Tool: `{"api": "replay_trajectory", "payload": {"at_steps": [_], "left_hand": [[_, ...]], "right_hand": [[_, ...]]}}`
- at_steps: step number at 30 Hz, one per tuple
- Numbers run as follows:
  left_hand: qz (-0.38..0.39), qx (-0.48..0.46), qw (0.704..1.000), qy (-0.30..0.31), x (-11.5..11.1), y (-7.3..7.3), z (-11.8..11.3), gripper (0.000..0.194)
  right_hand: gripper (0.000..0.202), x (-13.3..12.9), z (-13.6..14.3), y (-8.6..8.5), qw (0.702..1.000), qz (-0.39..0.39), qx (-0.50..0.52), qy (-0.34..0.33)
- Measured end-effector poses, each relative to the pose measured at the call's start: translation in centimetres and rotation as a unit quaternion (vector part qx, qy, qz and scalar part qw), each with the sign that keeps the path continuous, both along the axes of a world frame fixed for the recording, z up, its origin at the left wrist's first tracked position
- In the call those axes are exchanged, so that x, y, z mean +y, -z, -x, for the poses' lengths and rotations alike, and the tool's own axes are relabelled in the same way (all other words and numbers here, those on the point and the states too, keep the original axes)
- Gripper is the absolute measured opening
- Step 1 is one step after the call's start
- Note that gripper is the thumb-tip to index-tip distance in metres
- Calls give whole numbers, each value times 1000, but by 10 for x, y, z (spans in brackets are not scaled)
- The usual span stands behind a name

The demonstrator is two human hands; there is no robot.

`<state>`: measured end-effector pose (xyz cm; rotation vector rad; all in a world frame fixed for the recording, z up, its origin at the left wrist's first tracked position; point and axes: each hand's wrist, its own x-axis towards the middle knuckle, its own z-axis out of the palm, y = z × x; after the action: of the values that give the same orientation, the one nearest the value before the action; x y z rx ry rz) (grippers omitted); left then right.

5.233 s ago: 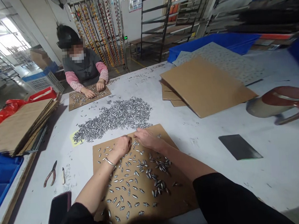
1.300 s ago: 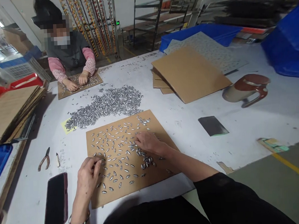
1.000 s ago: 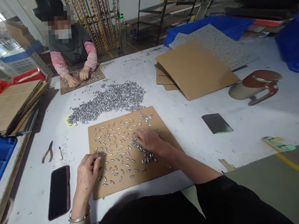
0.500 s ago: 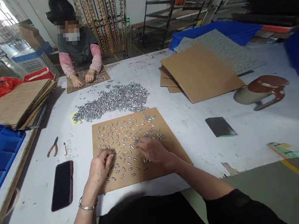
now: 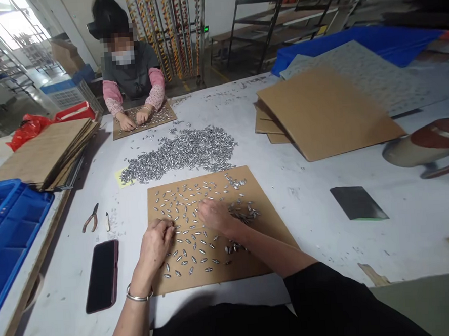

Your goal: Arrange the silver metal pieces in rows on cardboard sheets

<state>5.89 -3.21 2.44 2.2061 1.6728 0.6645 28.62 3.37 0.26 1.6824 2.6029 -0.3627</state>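
A brown cardboard sheet (image 5: 273, 259) lies before me, with small silver, spindle-shaped metal pieces (image 5: 209, 269) spaced out over its left and middle parts. Loose clusters of the same pieces (image 5: 244, 215) lie towards its right side. My left hand (image 5: 158, 245) rests at the sheet's left edge, fingers curled together. Over the sheet's middle, my right hand (image 5: 215, 216) has its fingertips drawn in a pinch among the spaced pieces. Whatever either hand's fingertips hold is hidden. Beyond the sheet spreads a large heap of silver pieces (image 5: 185, 150).
Pliers (image 5: 91, 218), a small pale tool (image 5: 107, 222) and a phone (image 5: 102, 277) lie at left, near a blue crate (image 5: 19, 236). Stacked cardboard (image 5: 320, 109), a dark block (image 5: 359, 203) and a jug (image 5: 409, 151) are at right. A co-worker (image 5: 131, 82) handles another board opposite.
My right hand has shifted left and slightly up over the sheet, away from the loose clusters. My left hand keeps its place at the edge. The whole view has swung a little left.
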Motion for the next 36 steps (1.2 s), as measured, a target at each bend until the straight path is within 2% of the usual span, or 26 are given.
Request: {"api": "replay_trajectory", "payload": {"at_steps": [4, 9, 16, 20, 24, 28, 32, 36], "left_hand": [[8, -4, 1000, -15, -4, 0, 8, 22], [4, -7, 999, -32, -5, 2, 15, 21], [19, -13, 1000, -13, -8, 8, 4, 21], [21, -18, 1000, -14, -13, 9, 5, 21], [7, -11, 1000, -22, -17, 11, 11, 20], [0, -7, 1000, -27, -19, 12, 14, 20], [1, -15, 999, -30, -22, 10, 14, 21], [10, -17, 999, -31, -24, 5, 14, 24]], "right_hand": [[27, -6, -16, -7, 1000, 1, 15, -10], [23, -18, -36, -9, 995, 17, 29, -96], [18, -16, -24, -2, 990, 8, 24, -136], [15, -8, -20, 4, 986, -8, 48, -161], [22, -7, -18, 11, 984, -77, 66, -146], [22, -15, -24, 8, 984, -76, 59, -151], [26, -31, -40, -6, 993, -61, 68, -80], [25, -49, -62, -16, 998, -5, 59, 5]]}}
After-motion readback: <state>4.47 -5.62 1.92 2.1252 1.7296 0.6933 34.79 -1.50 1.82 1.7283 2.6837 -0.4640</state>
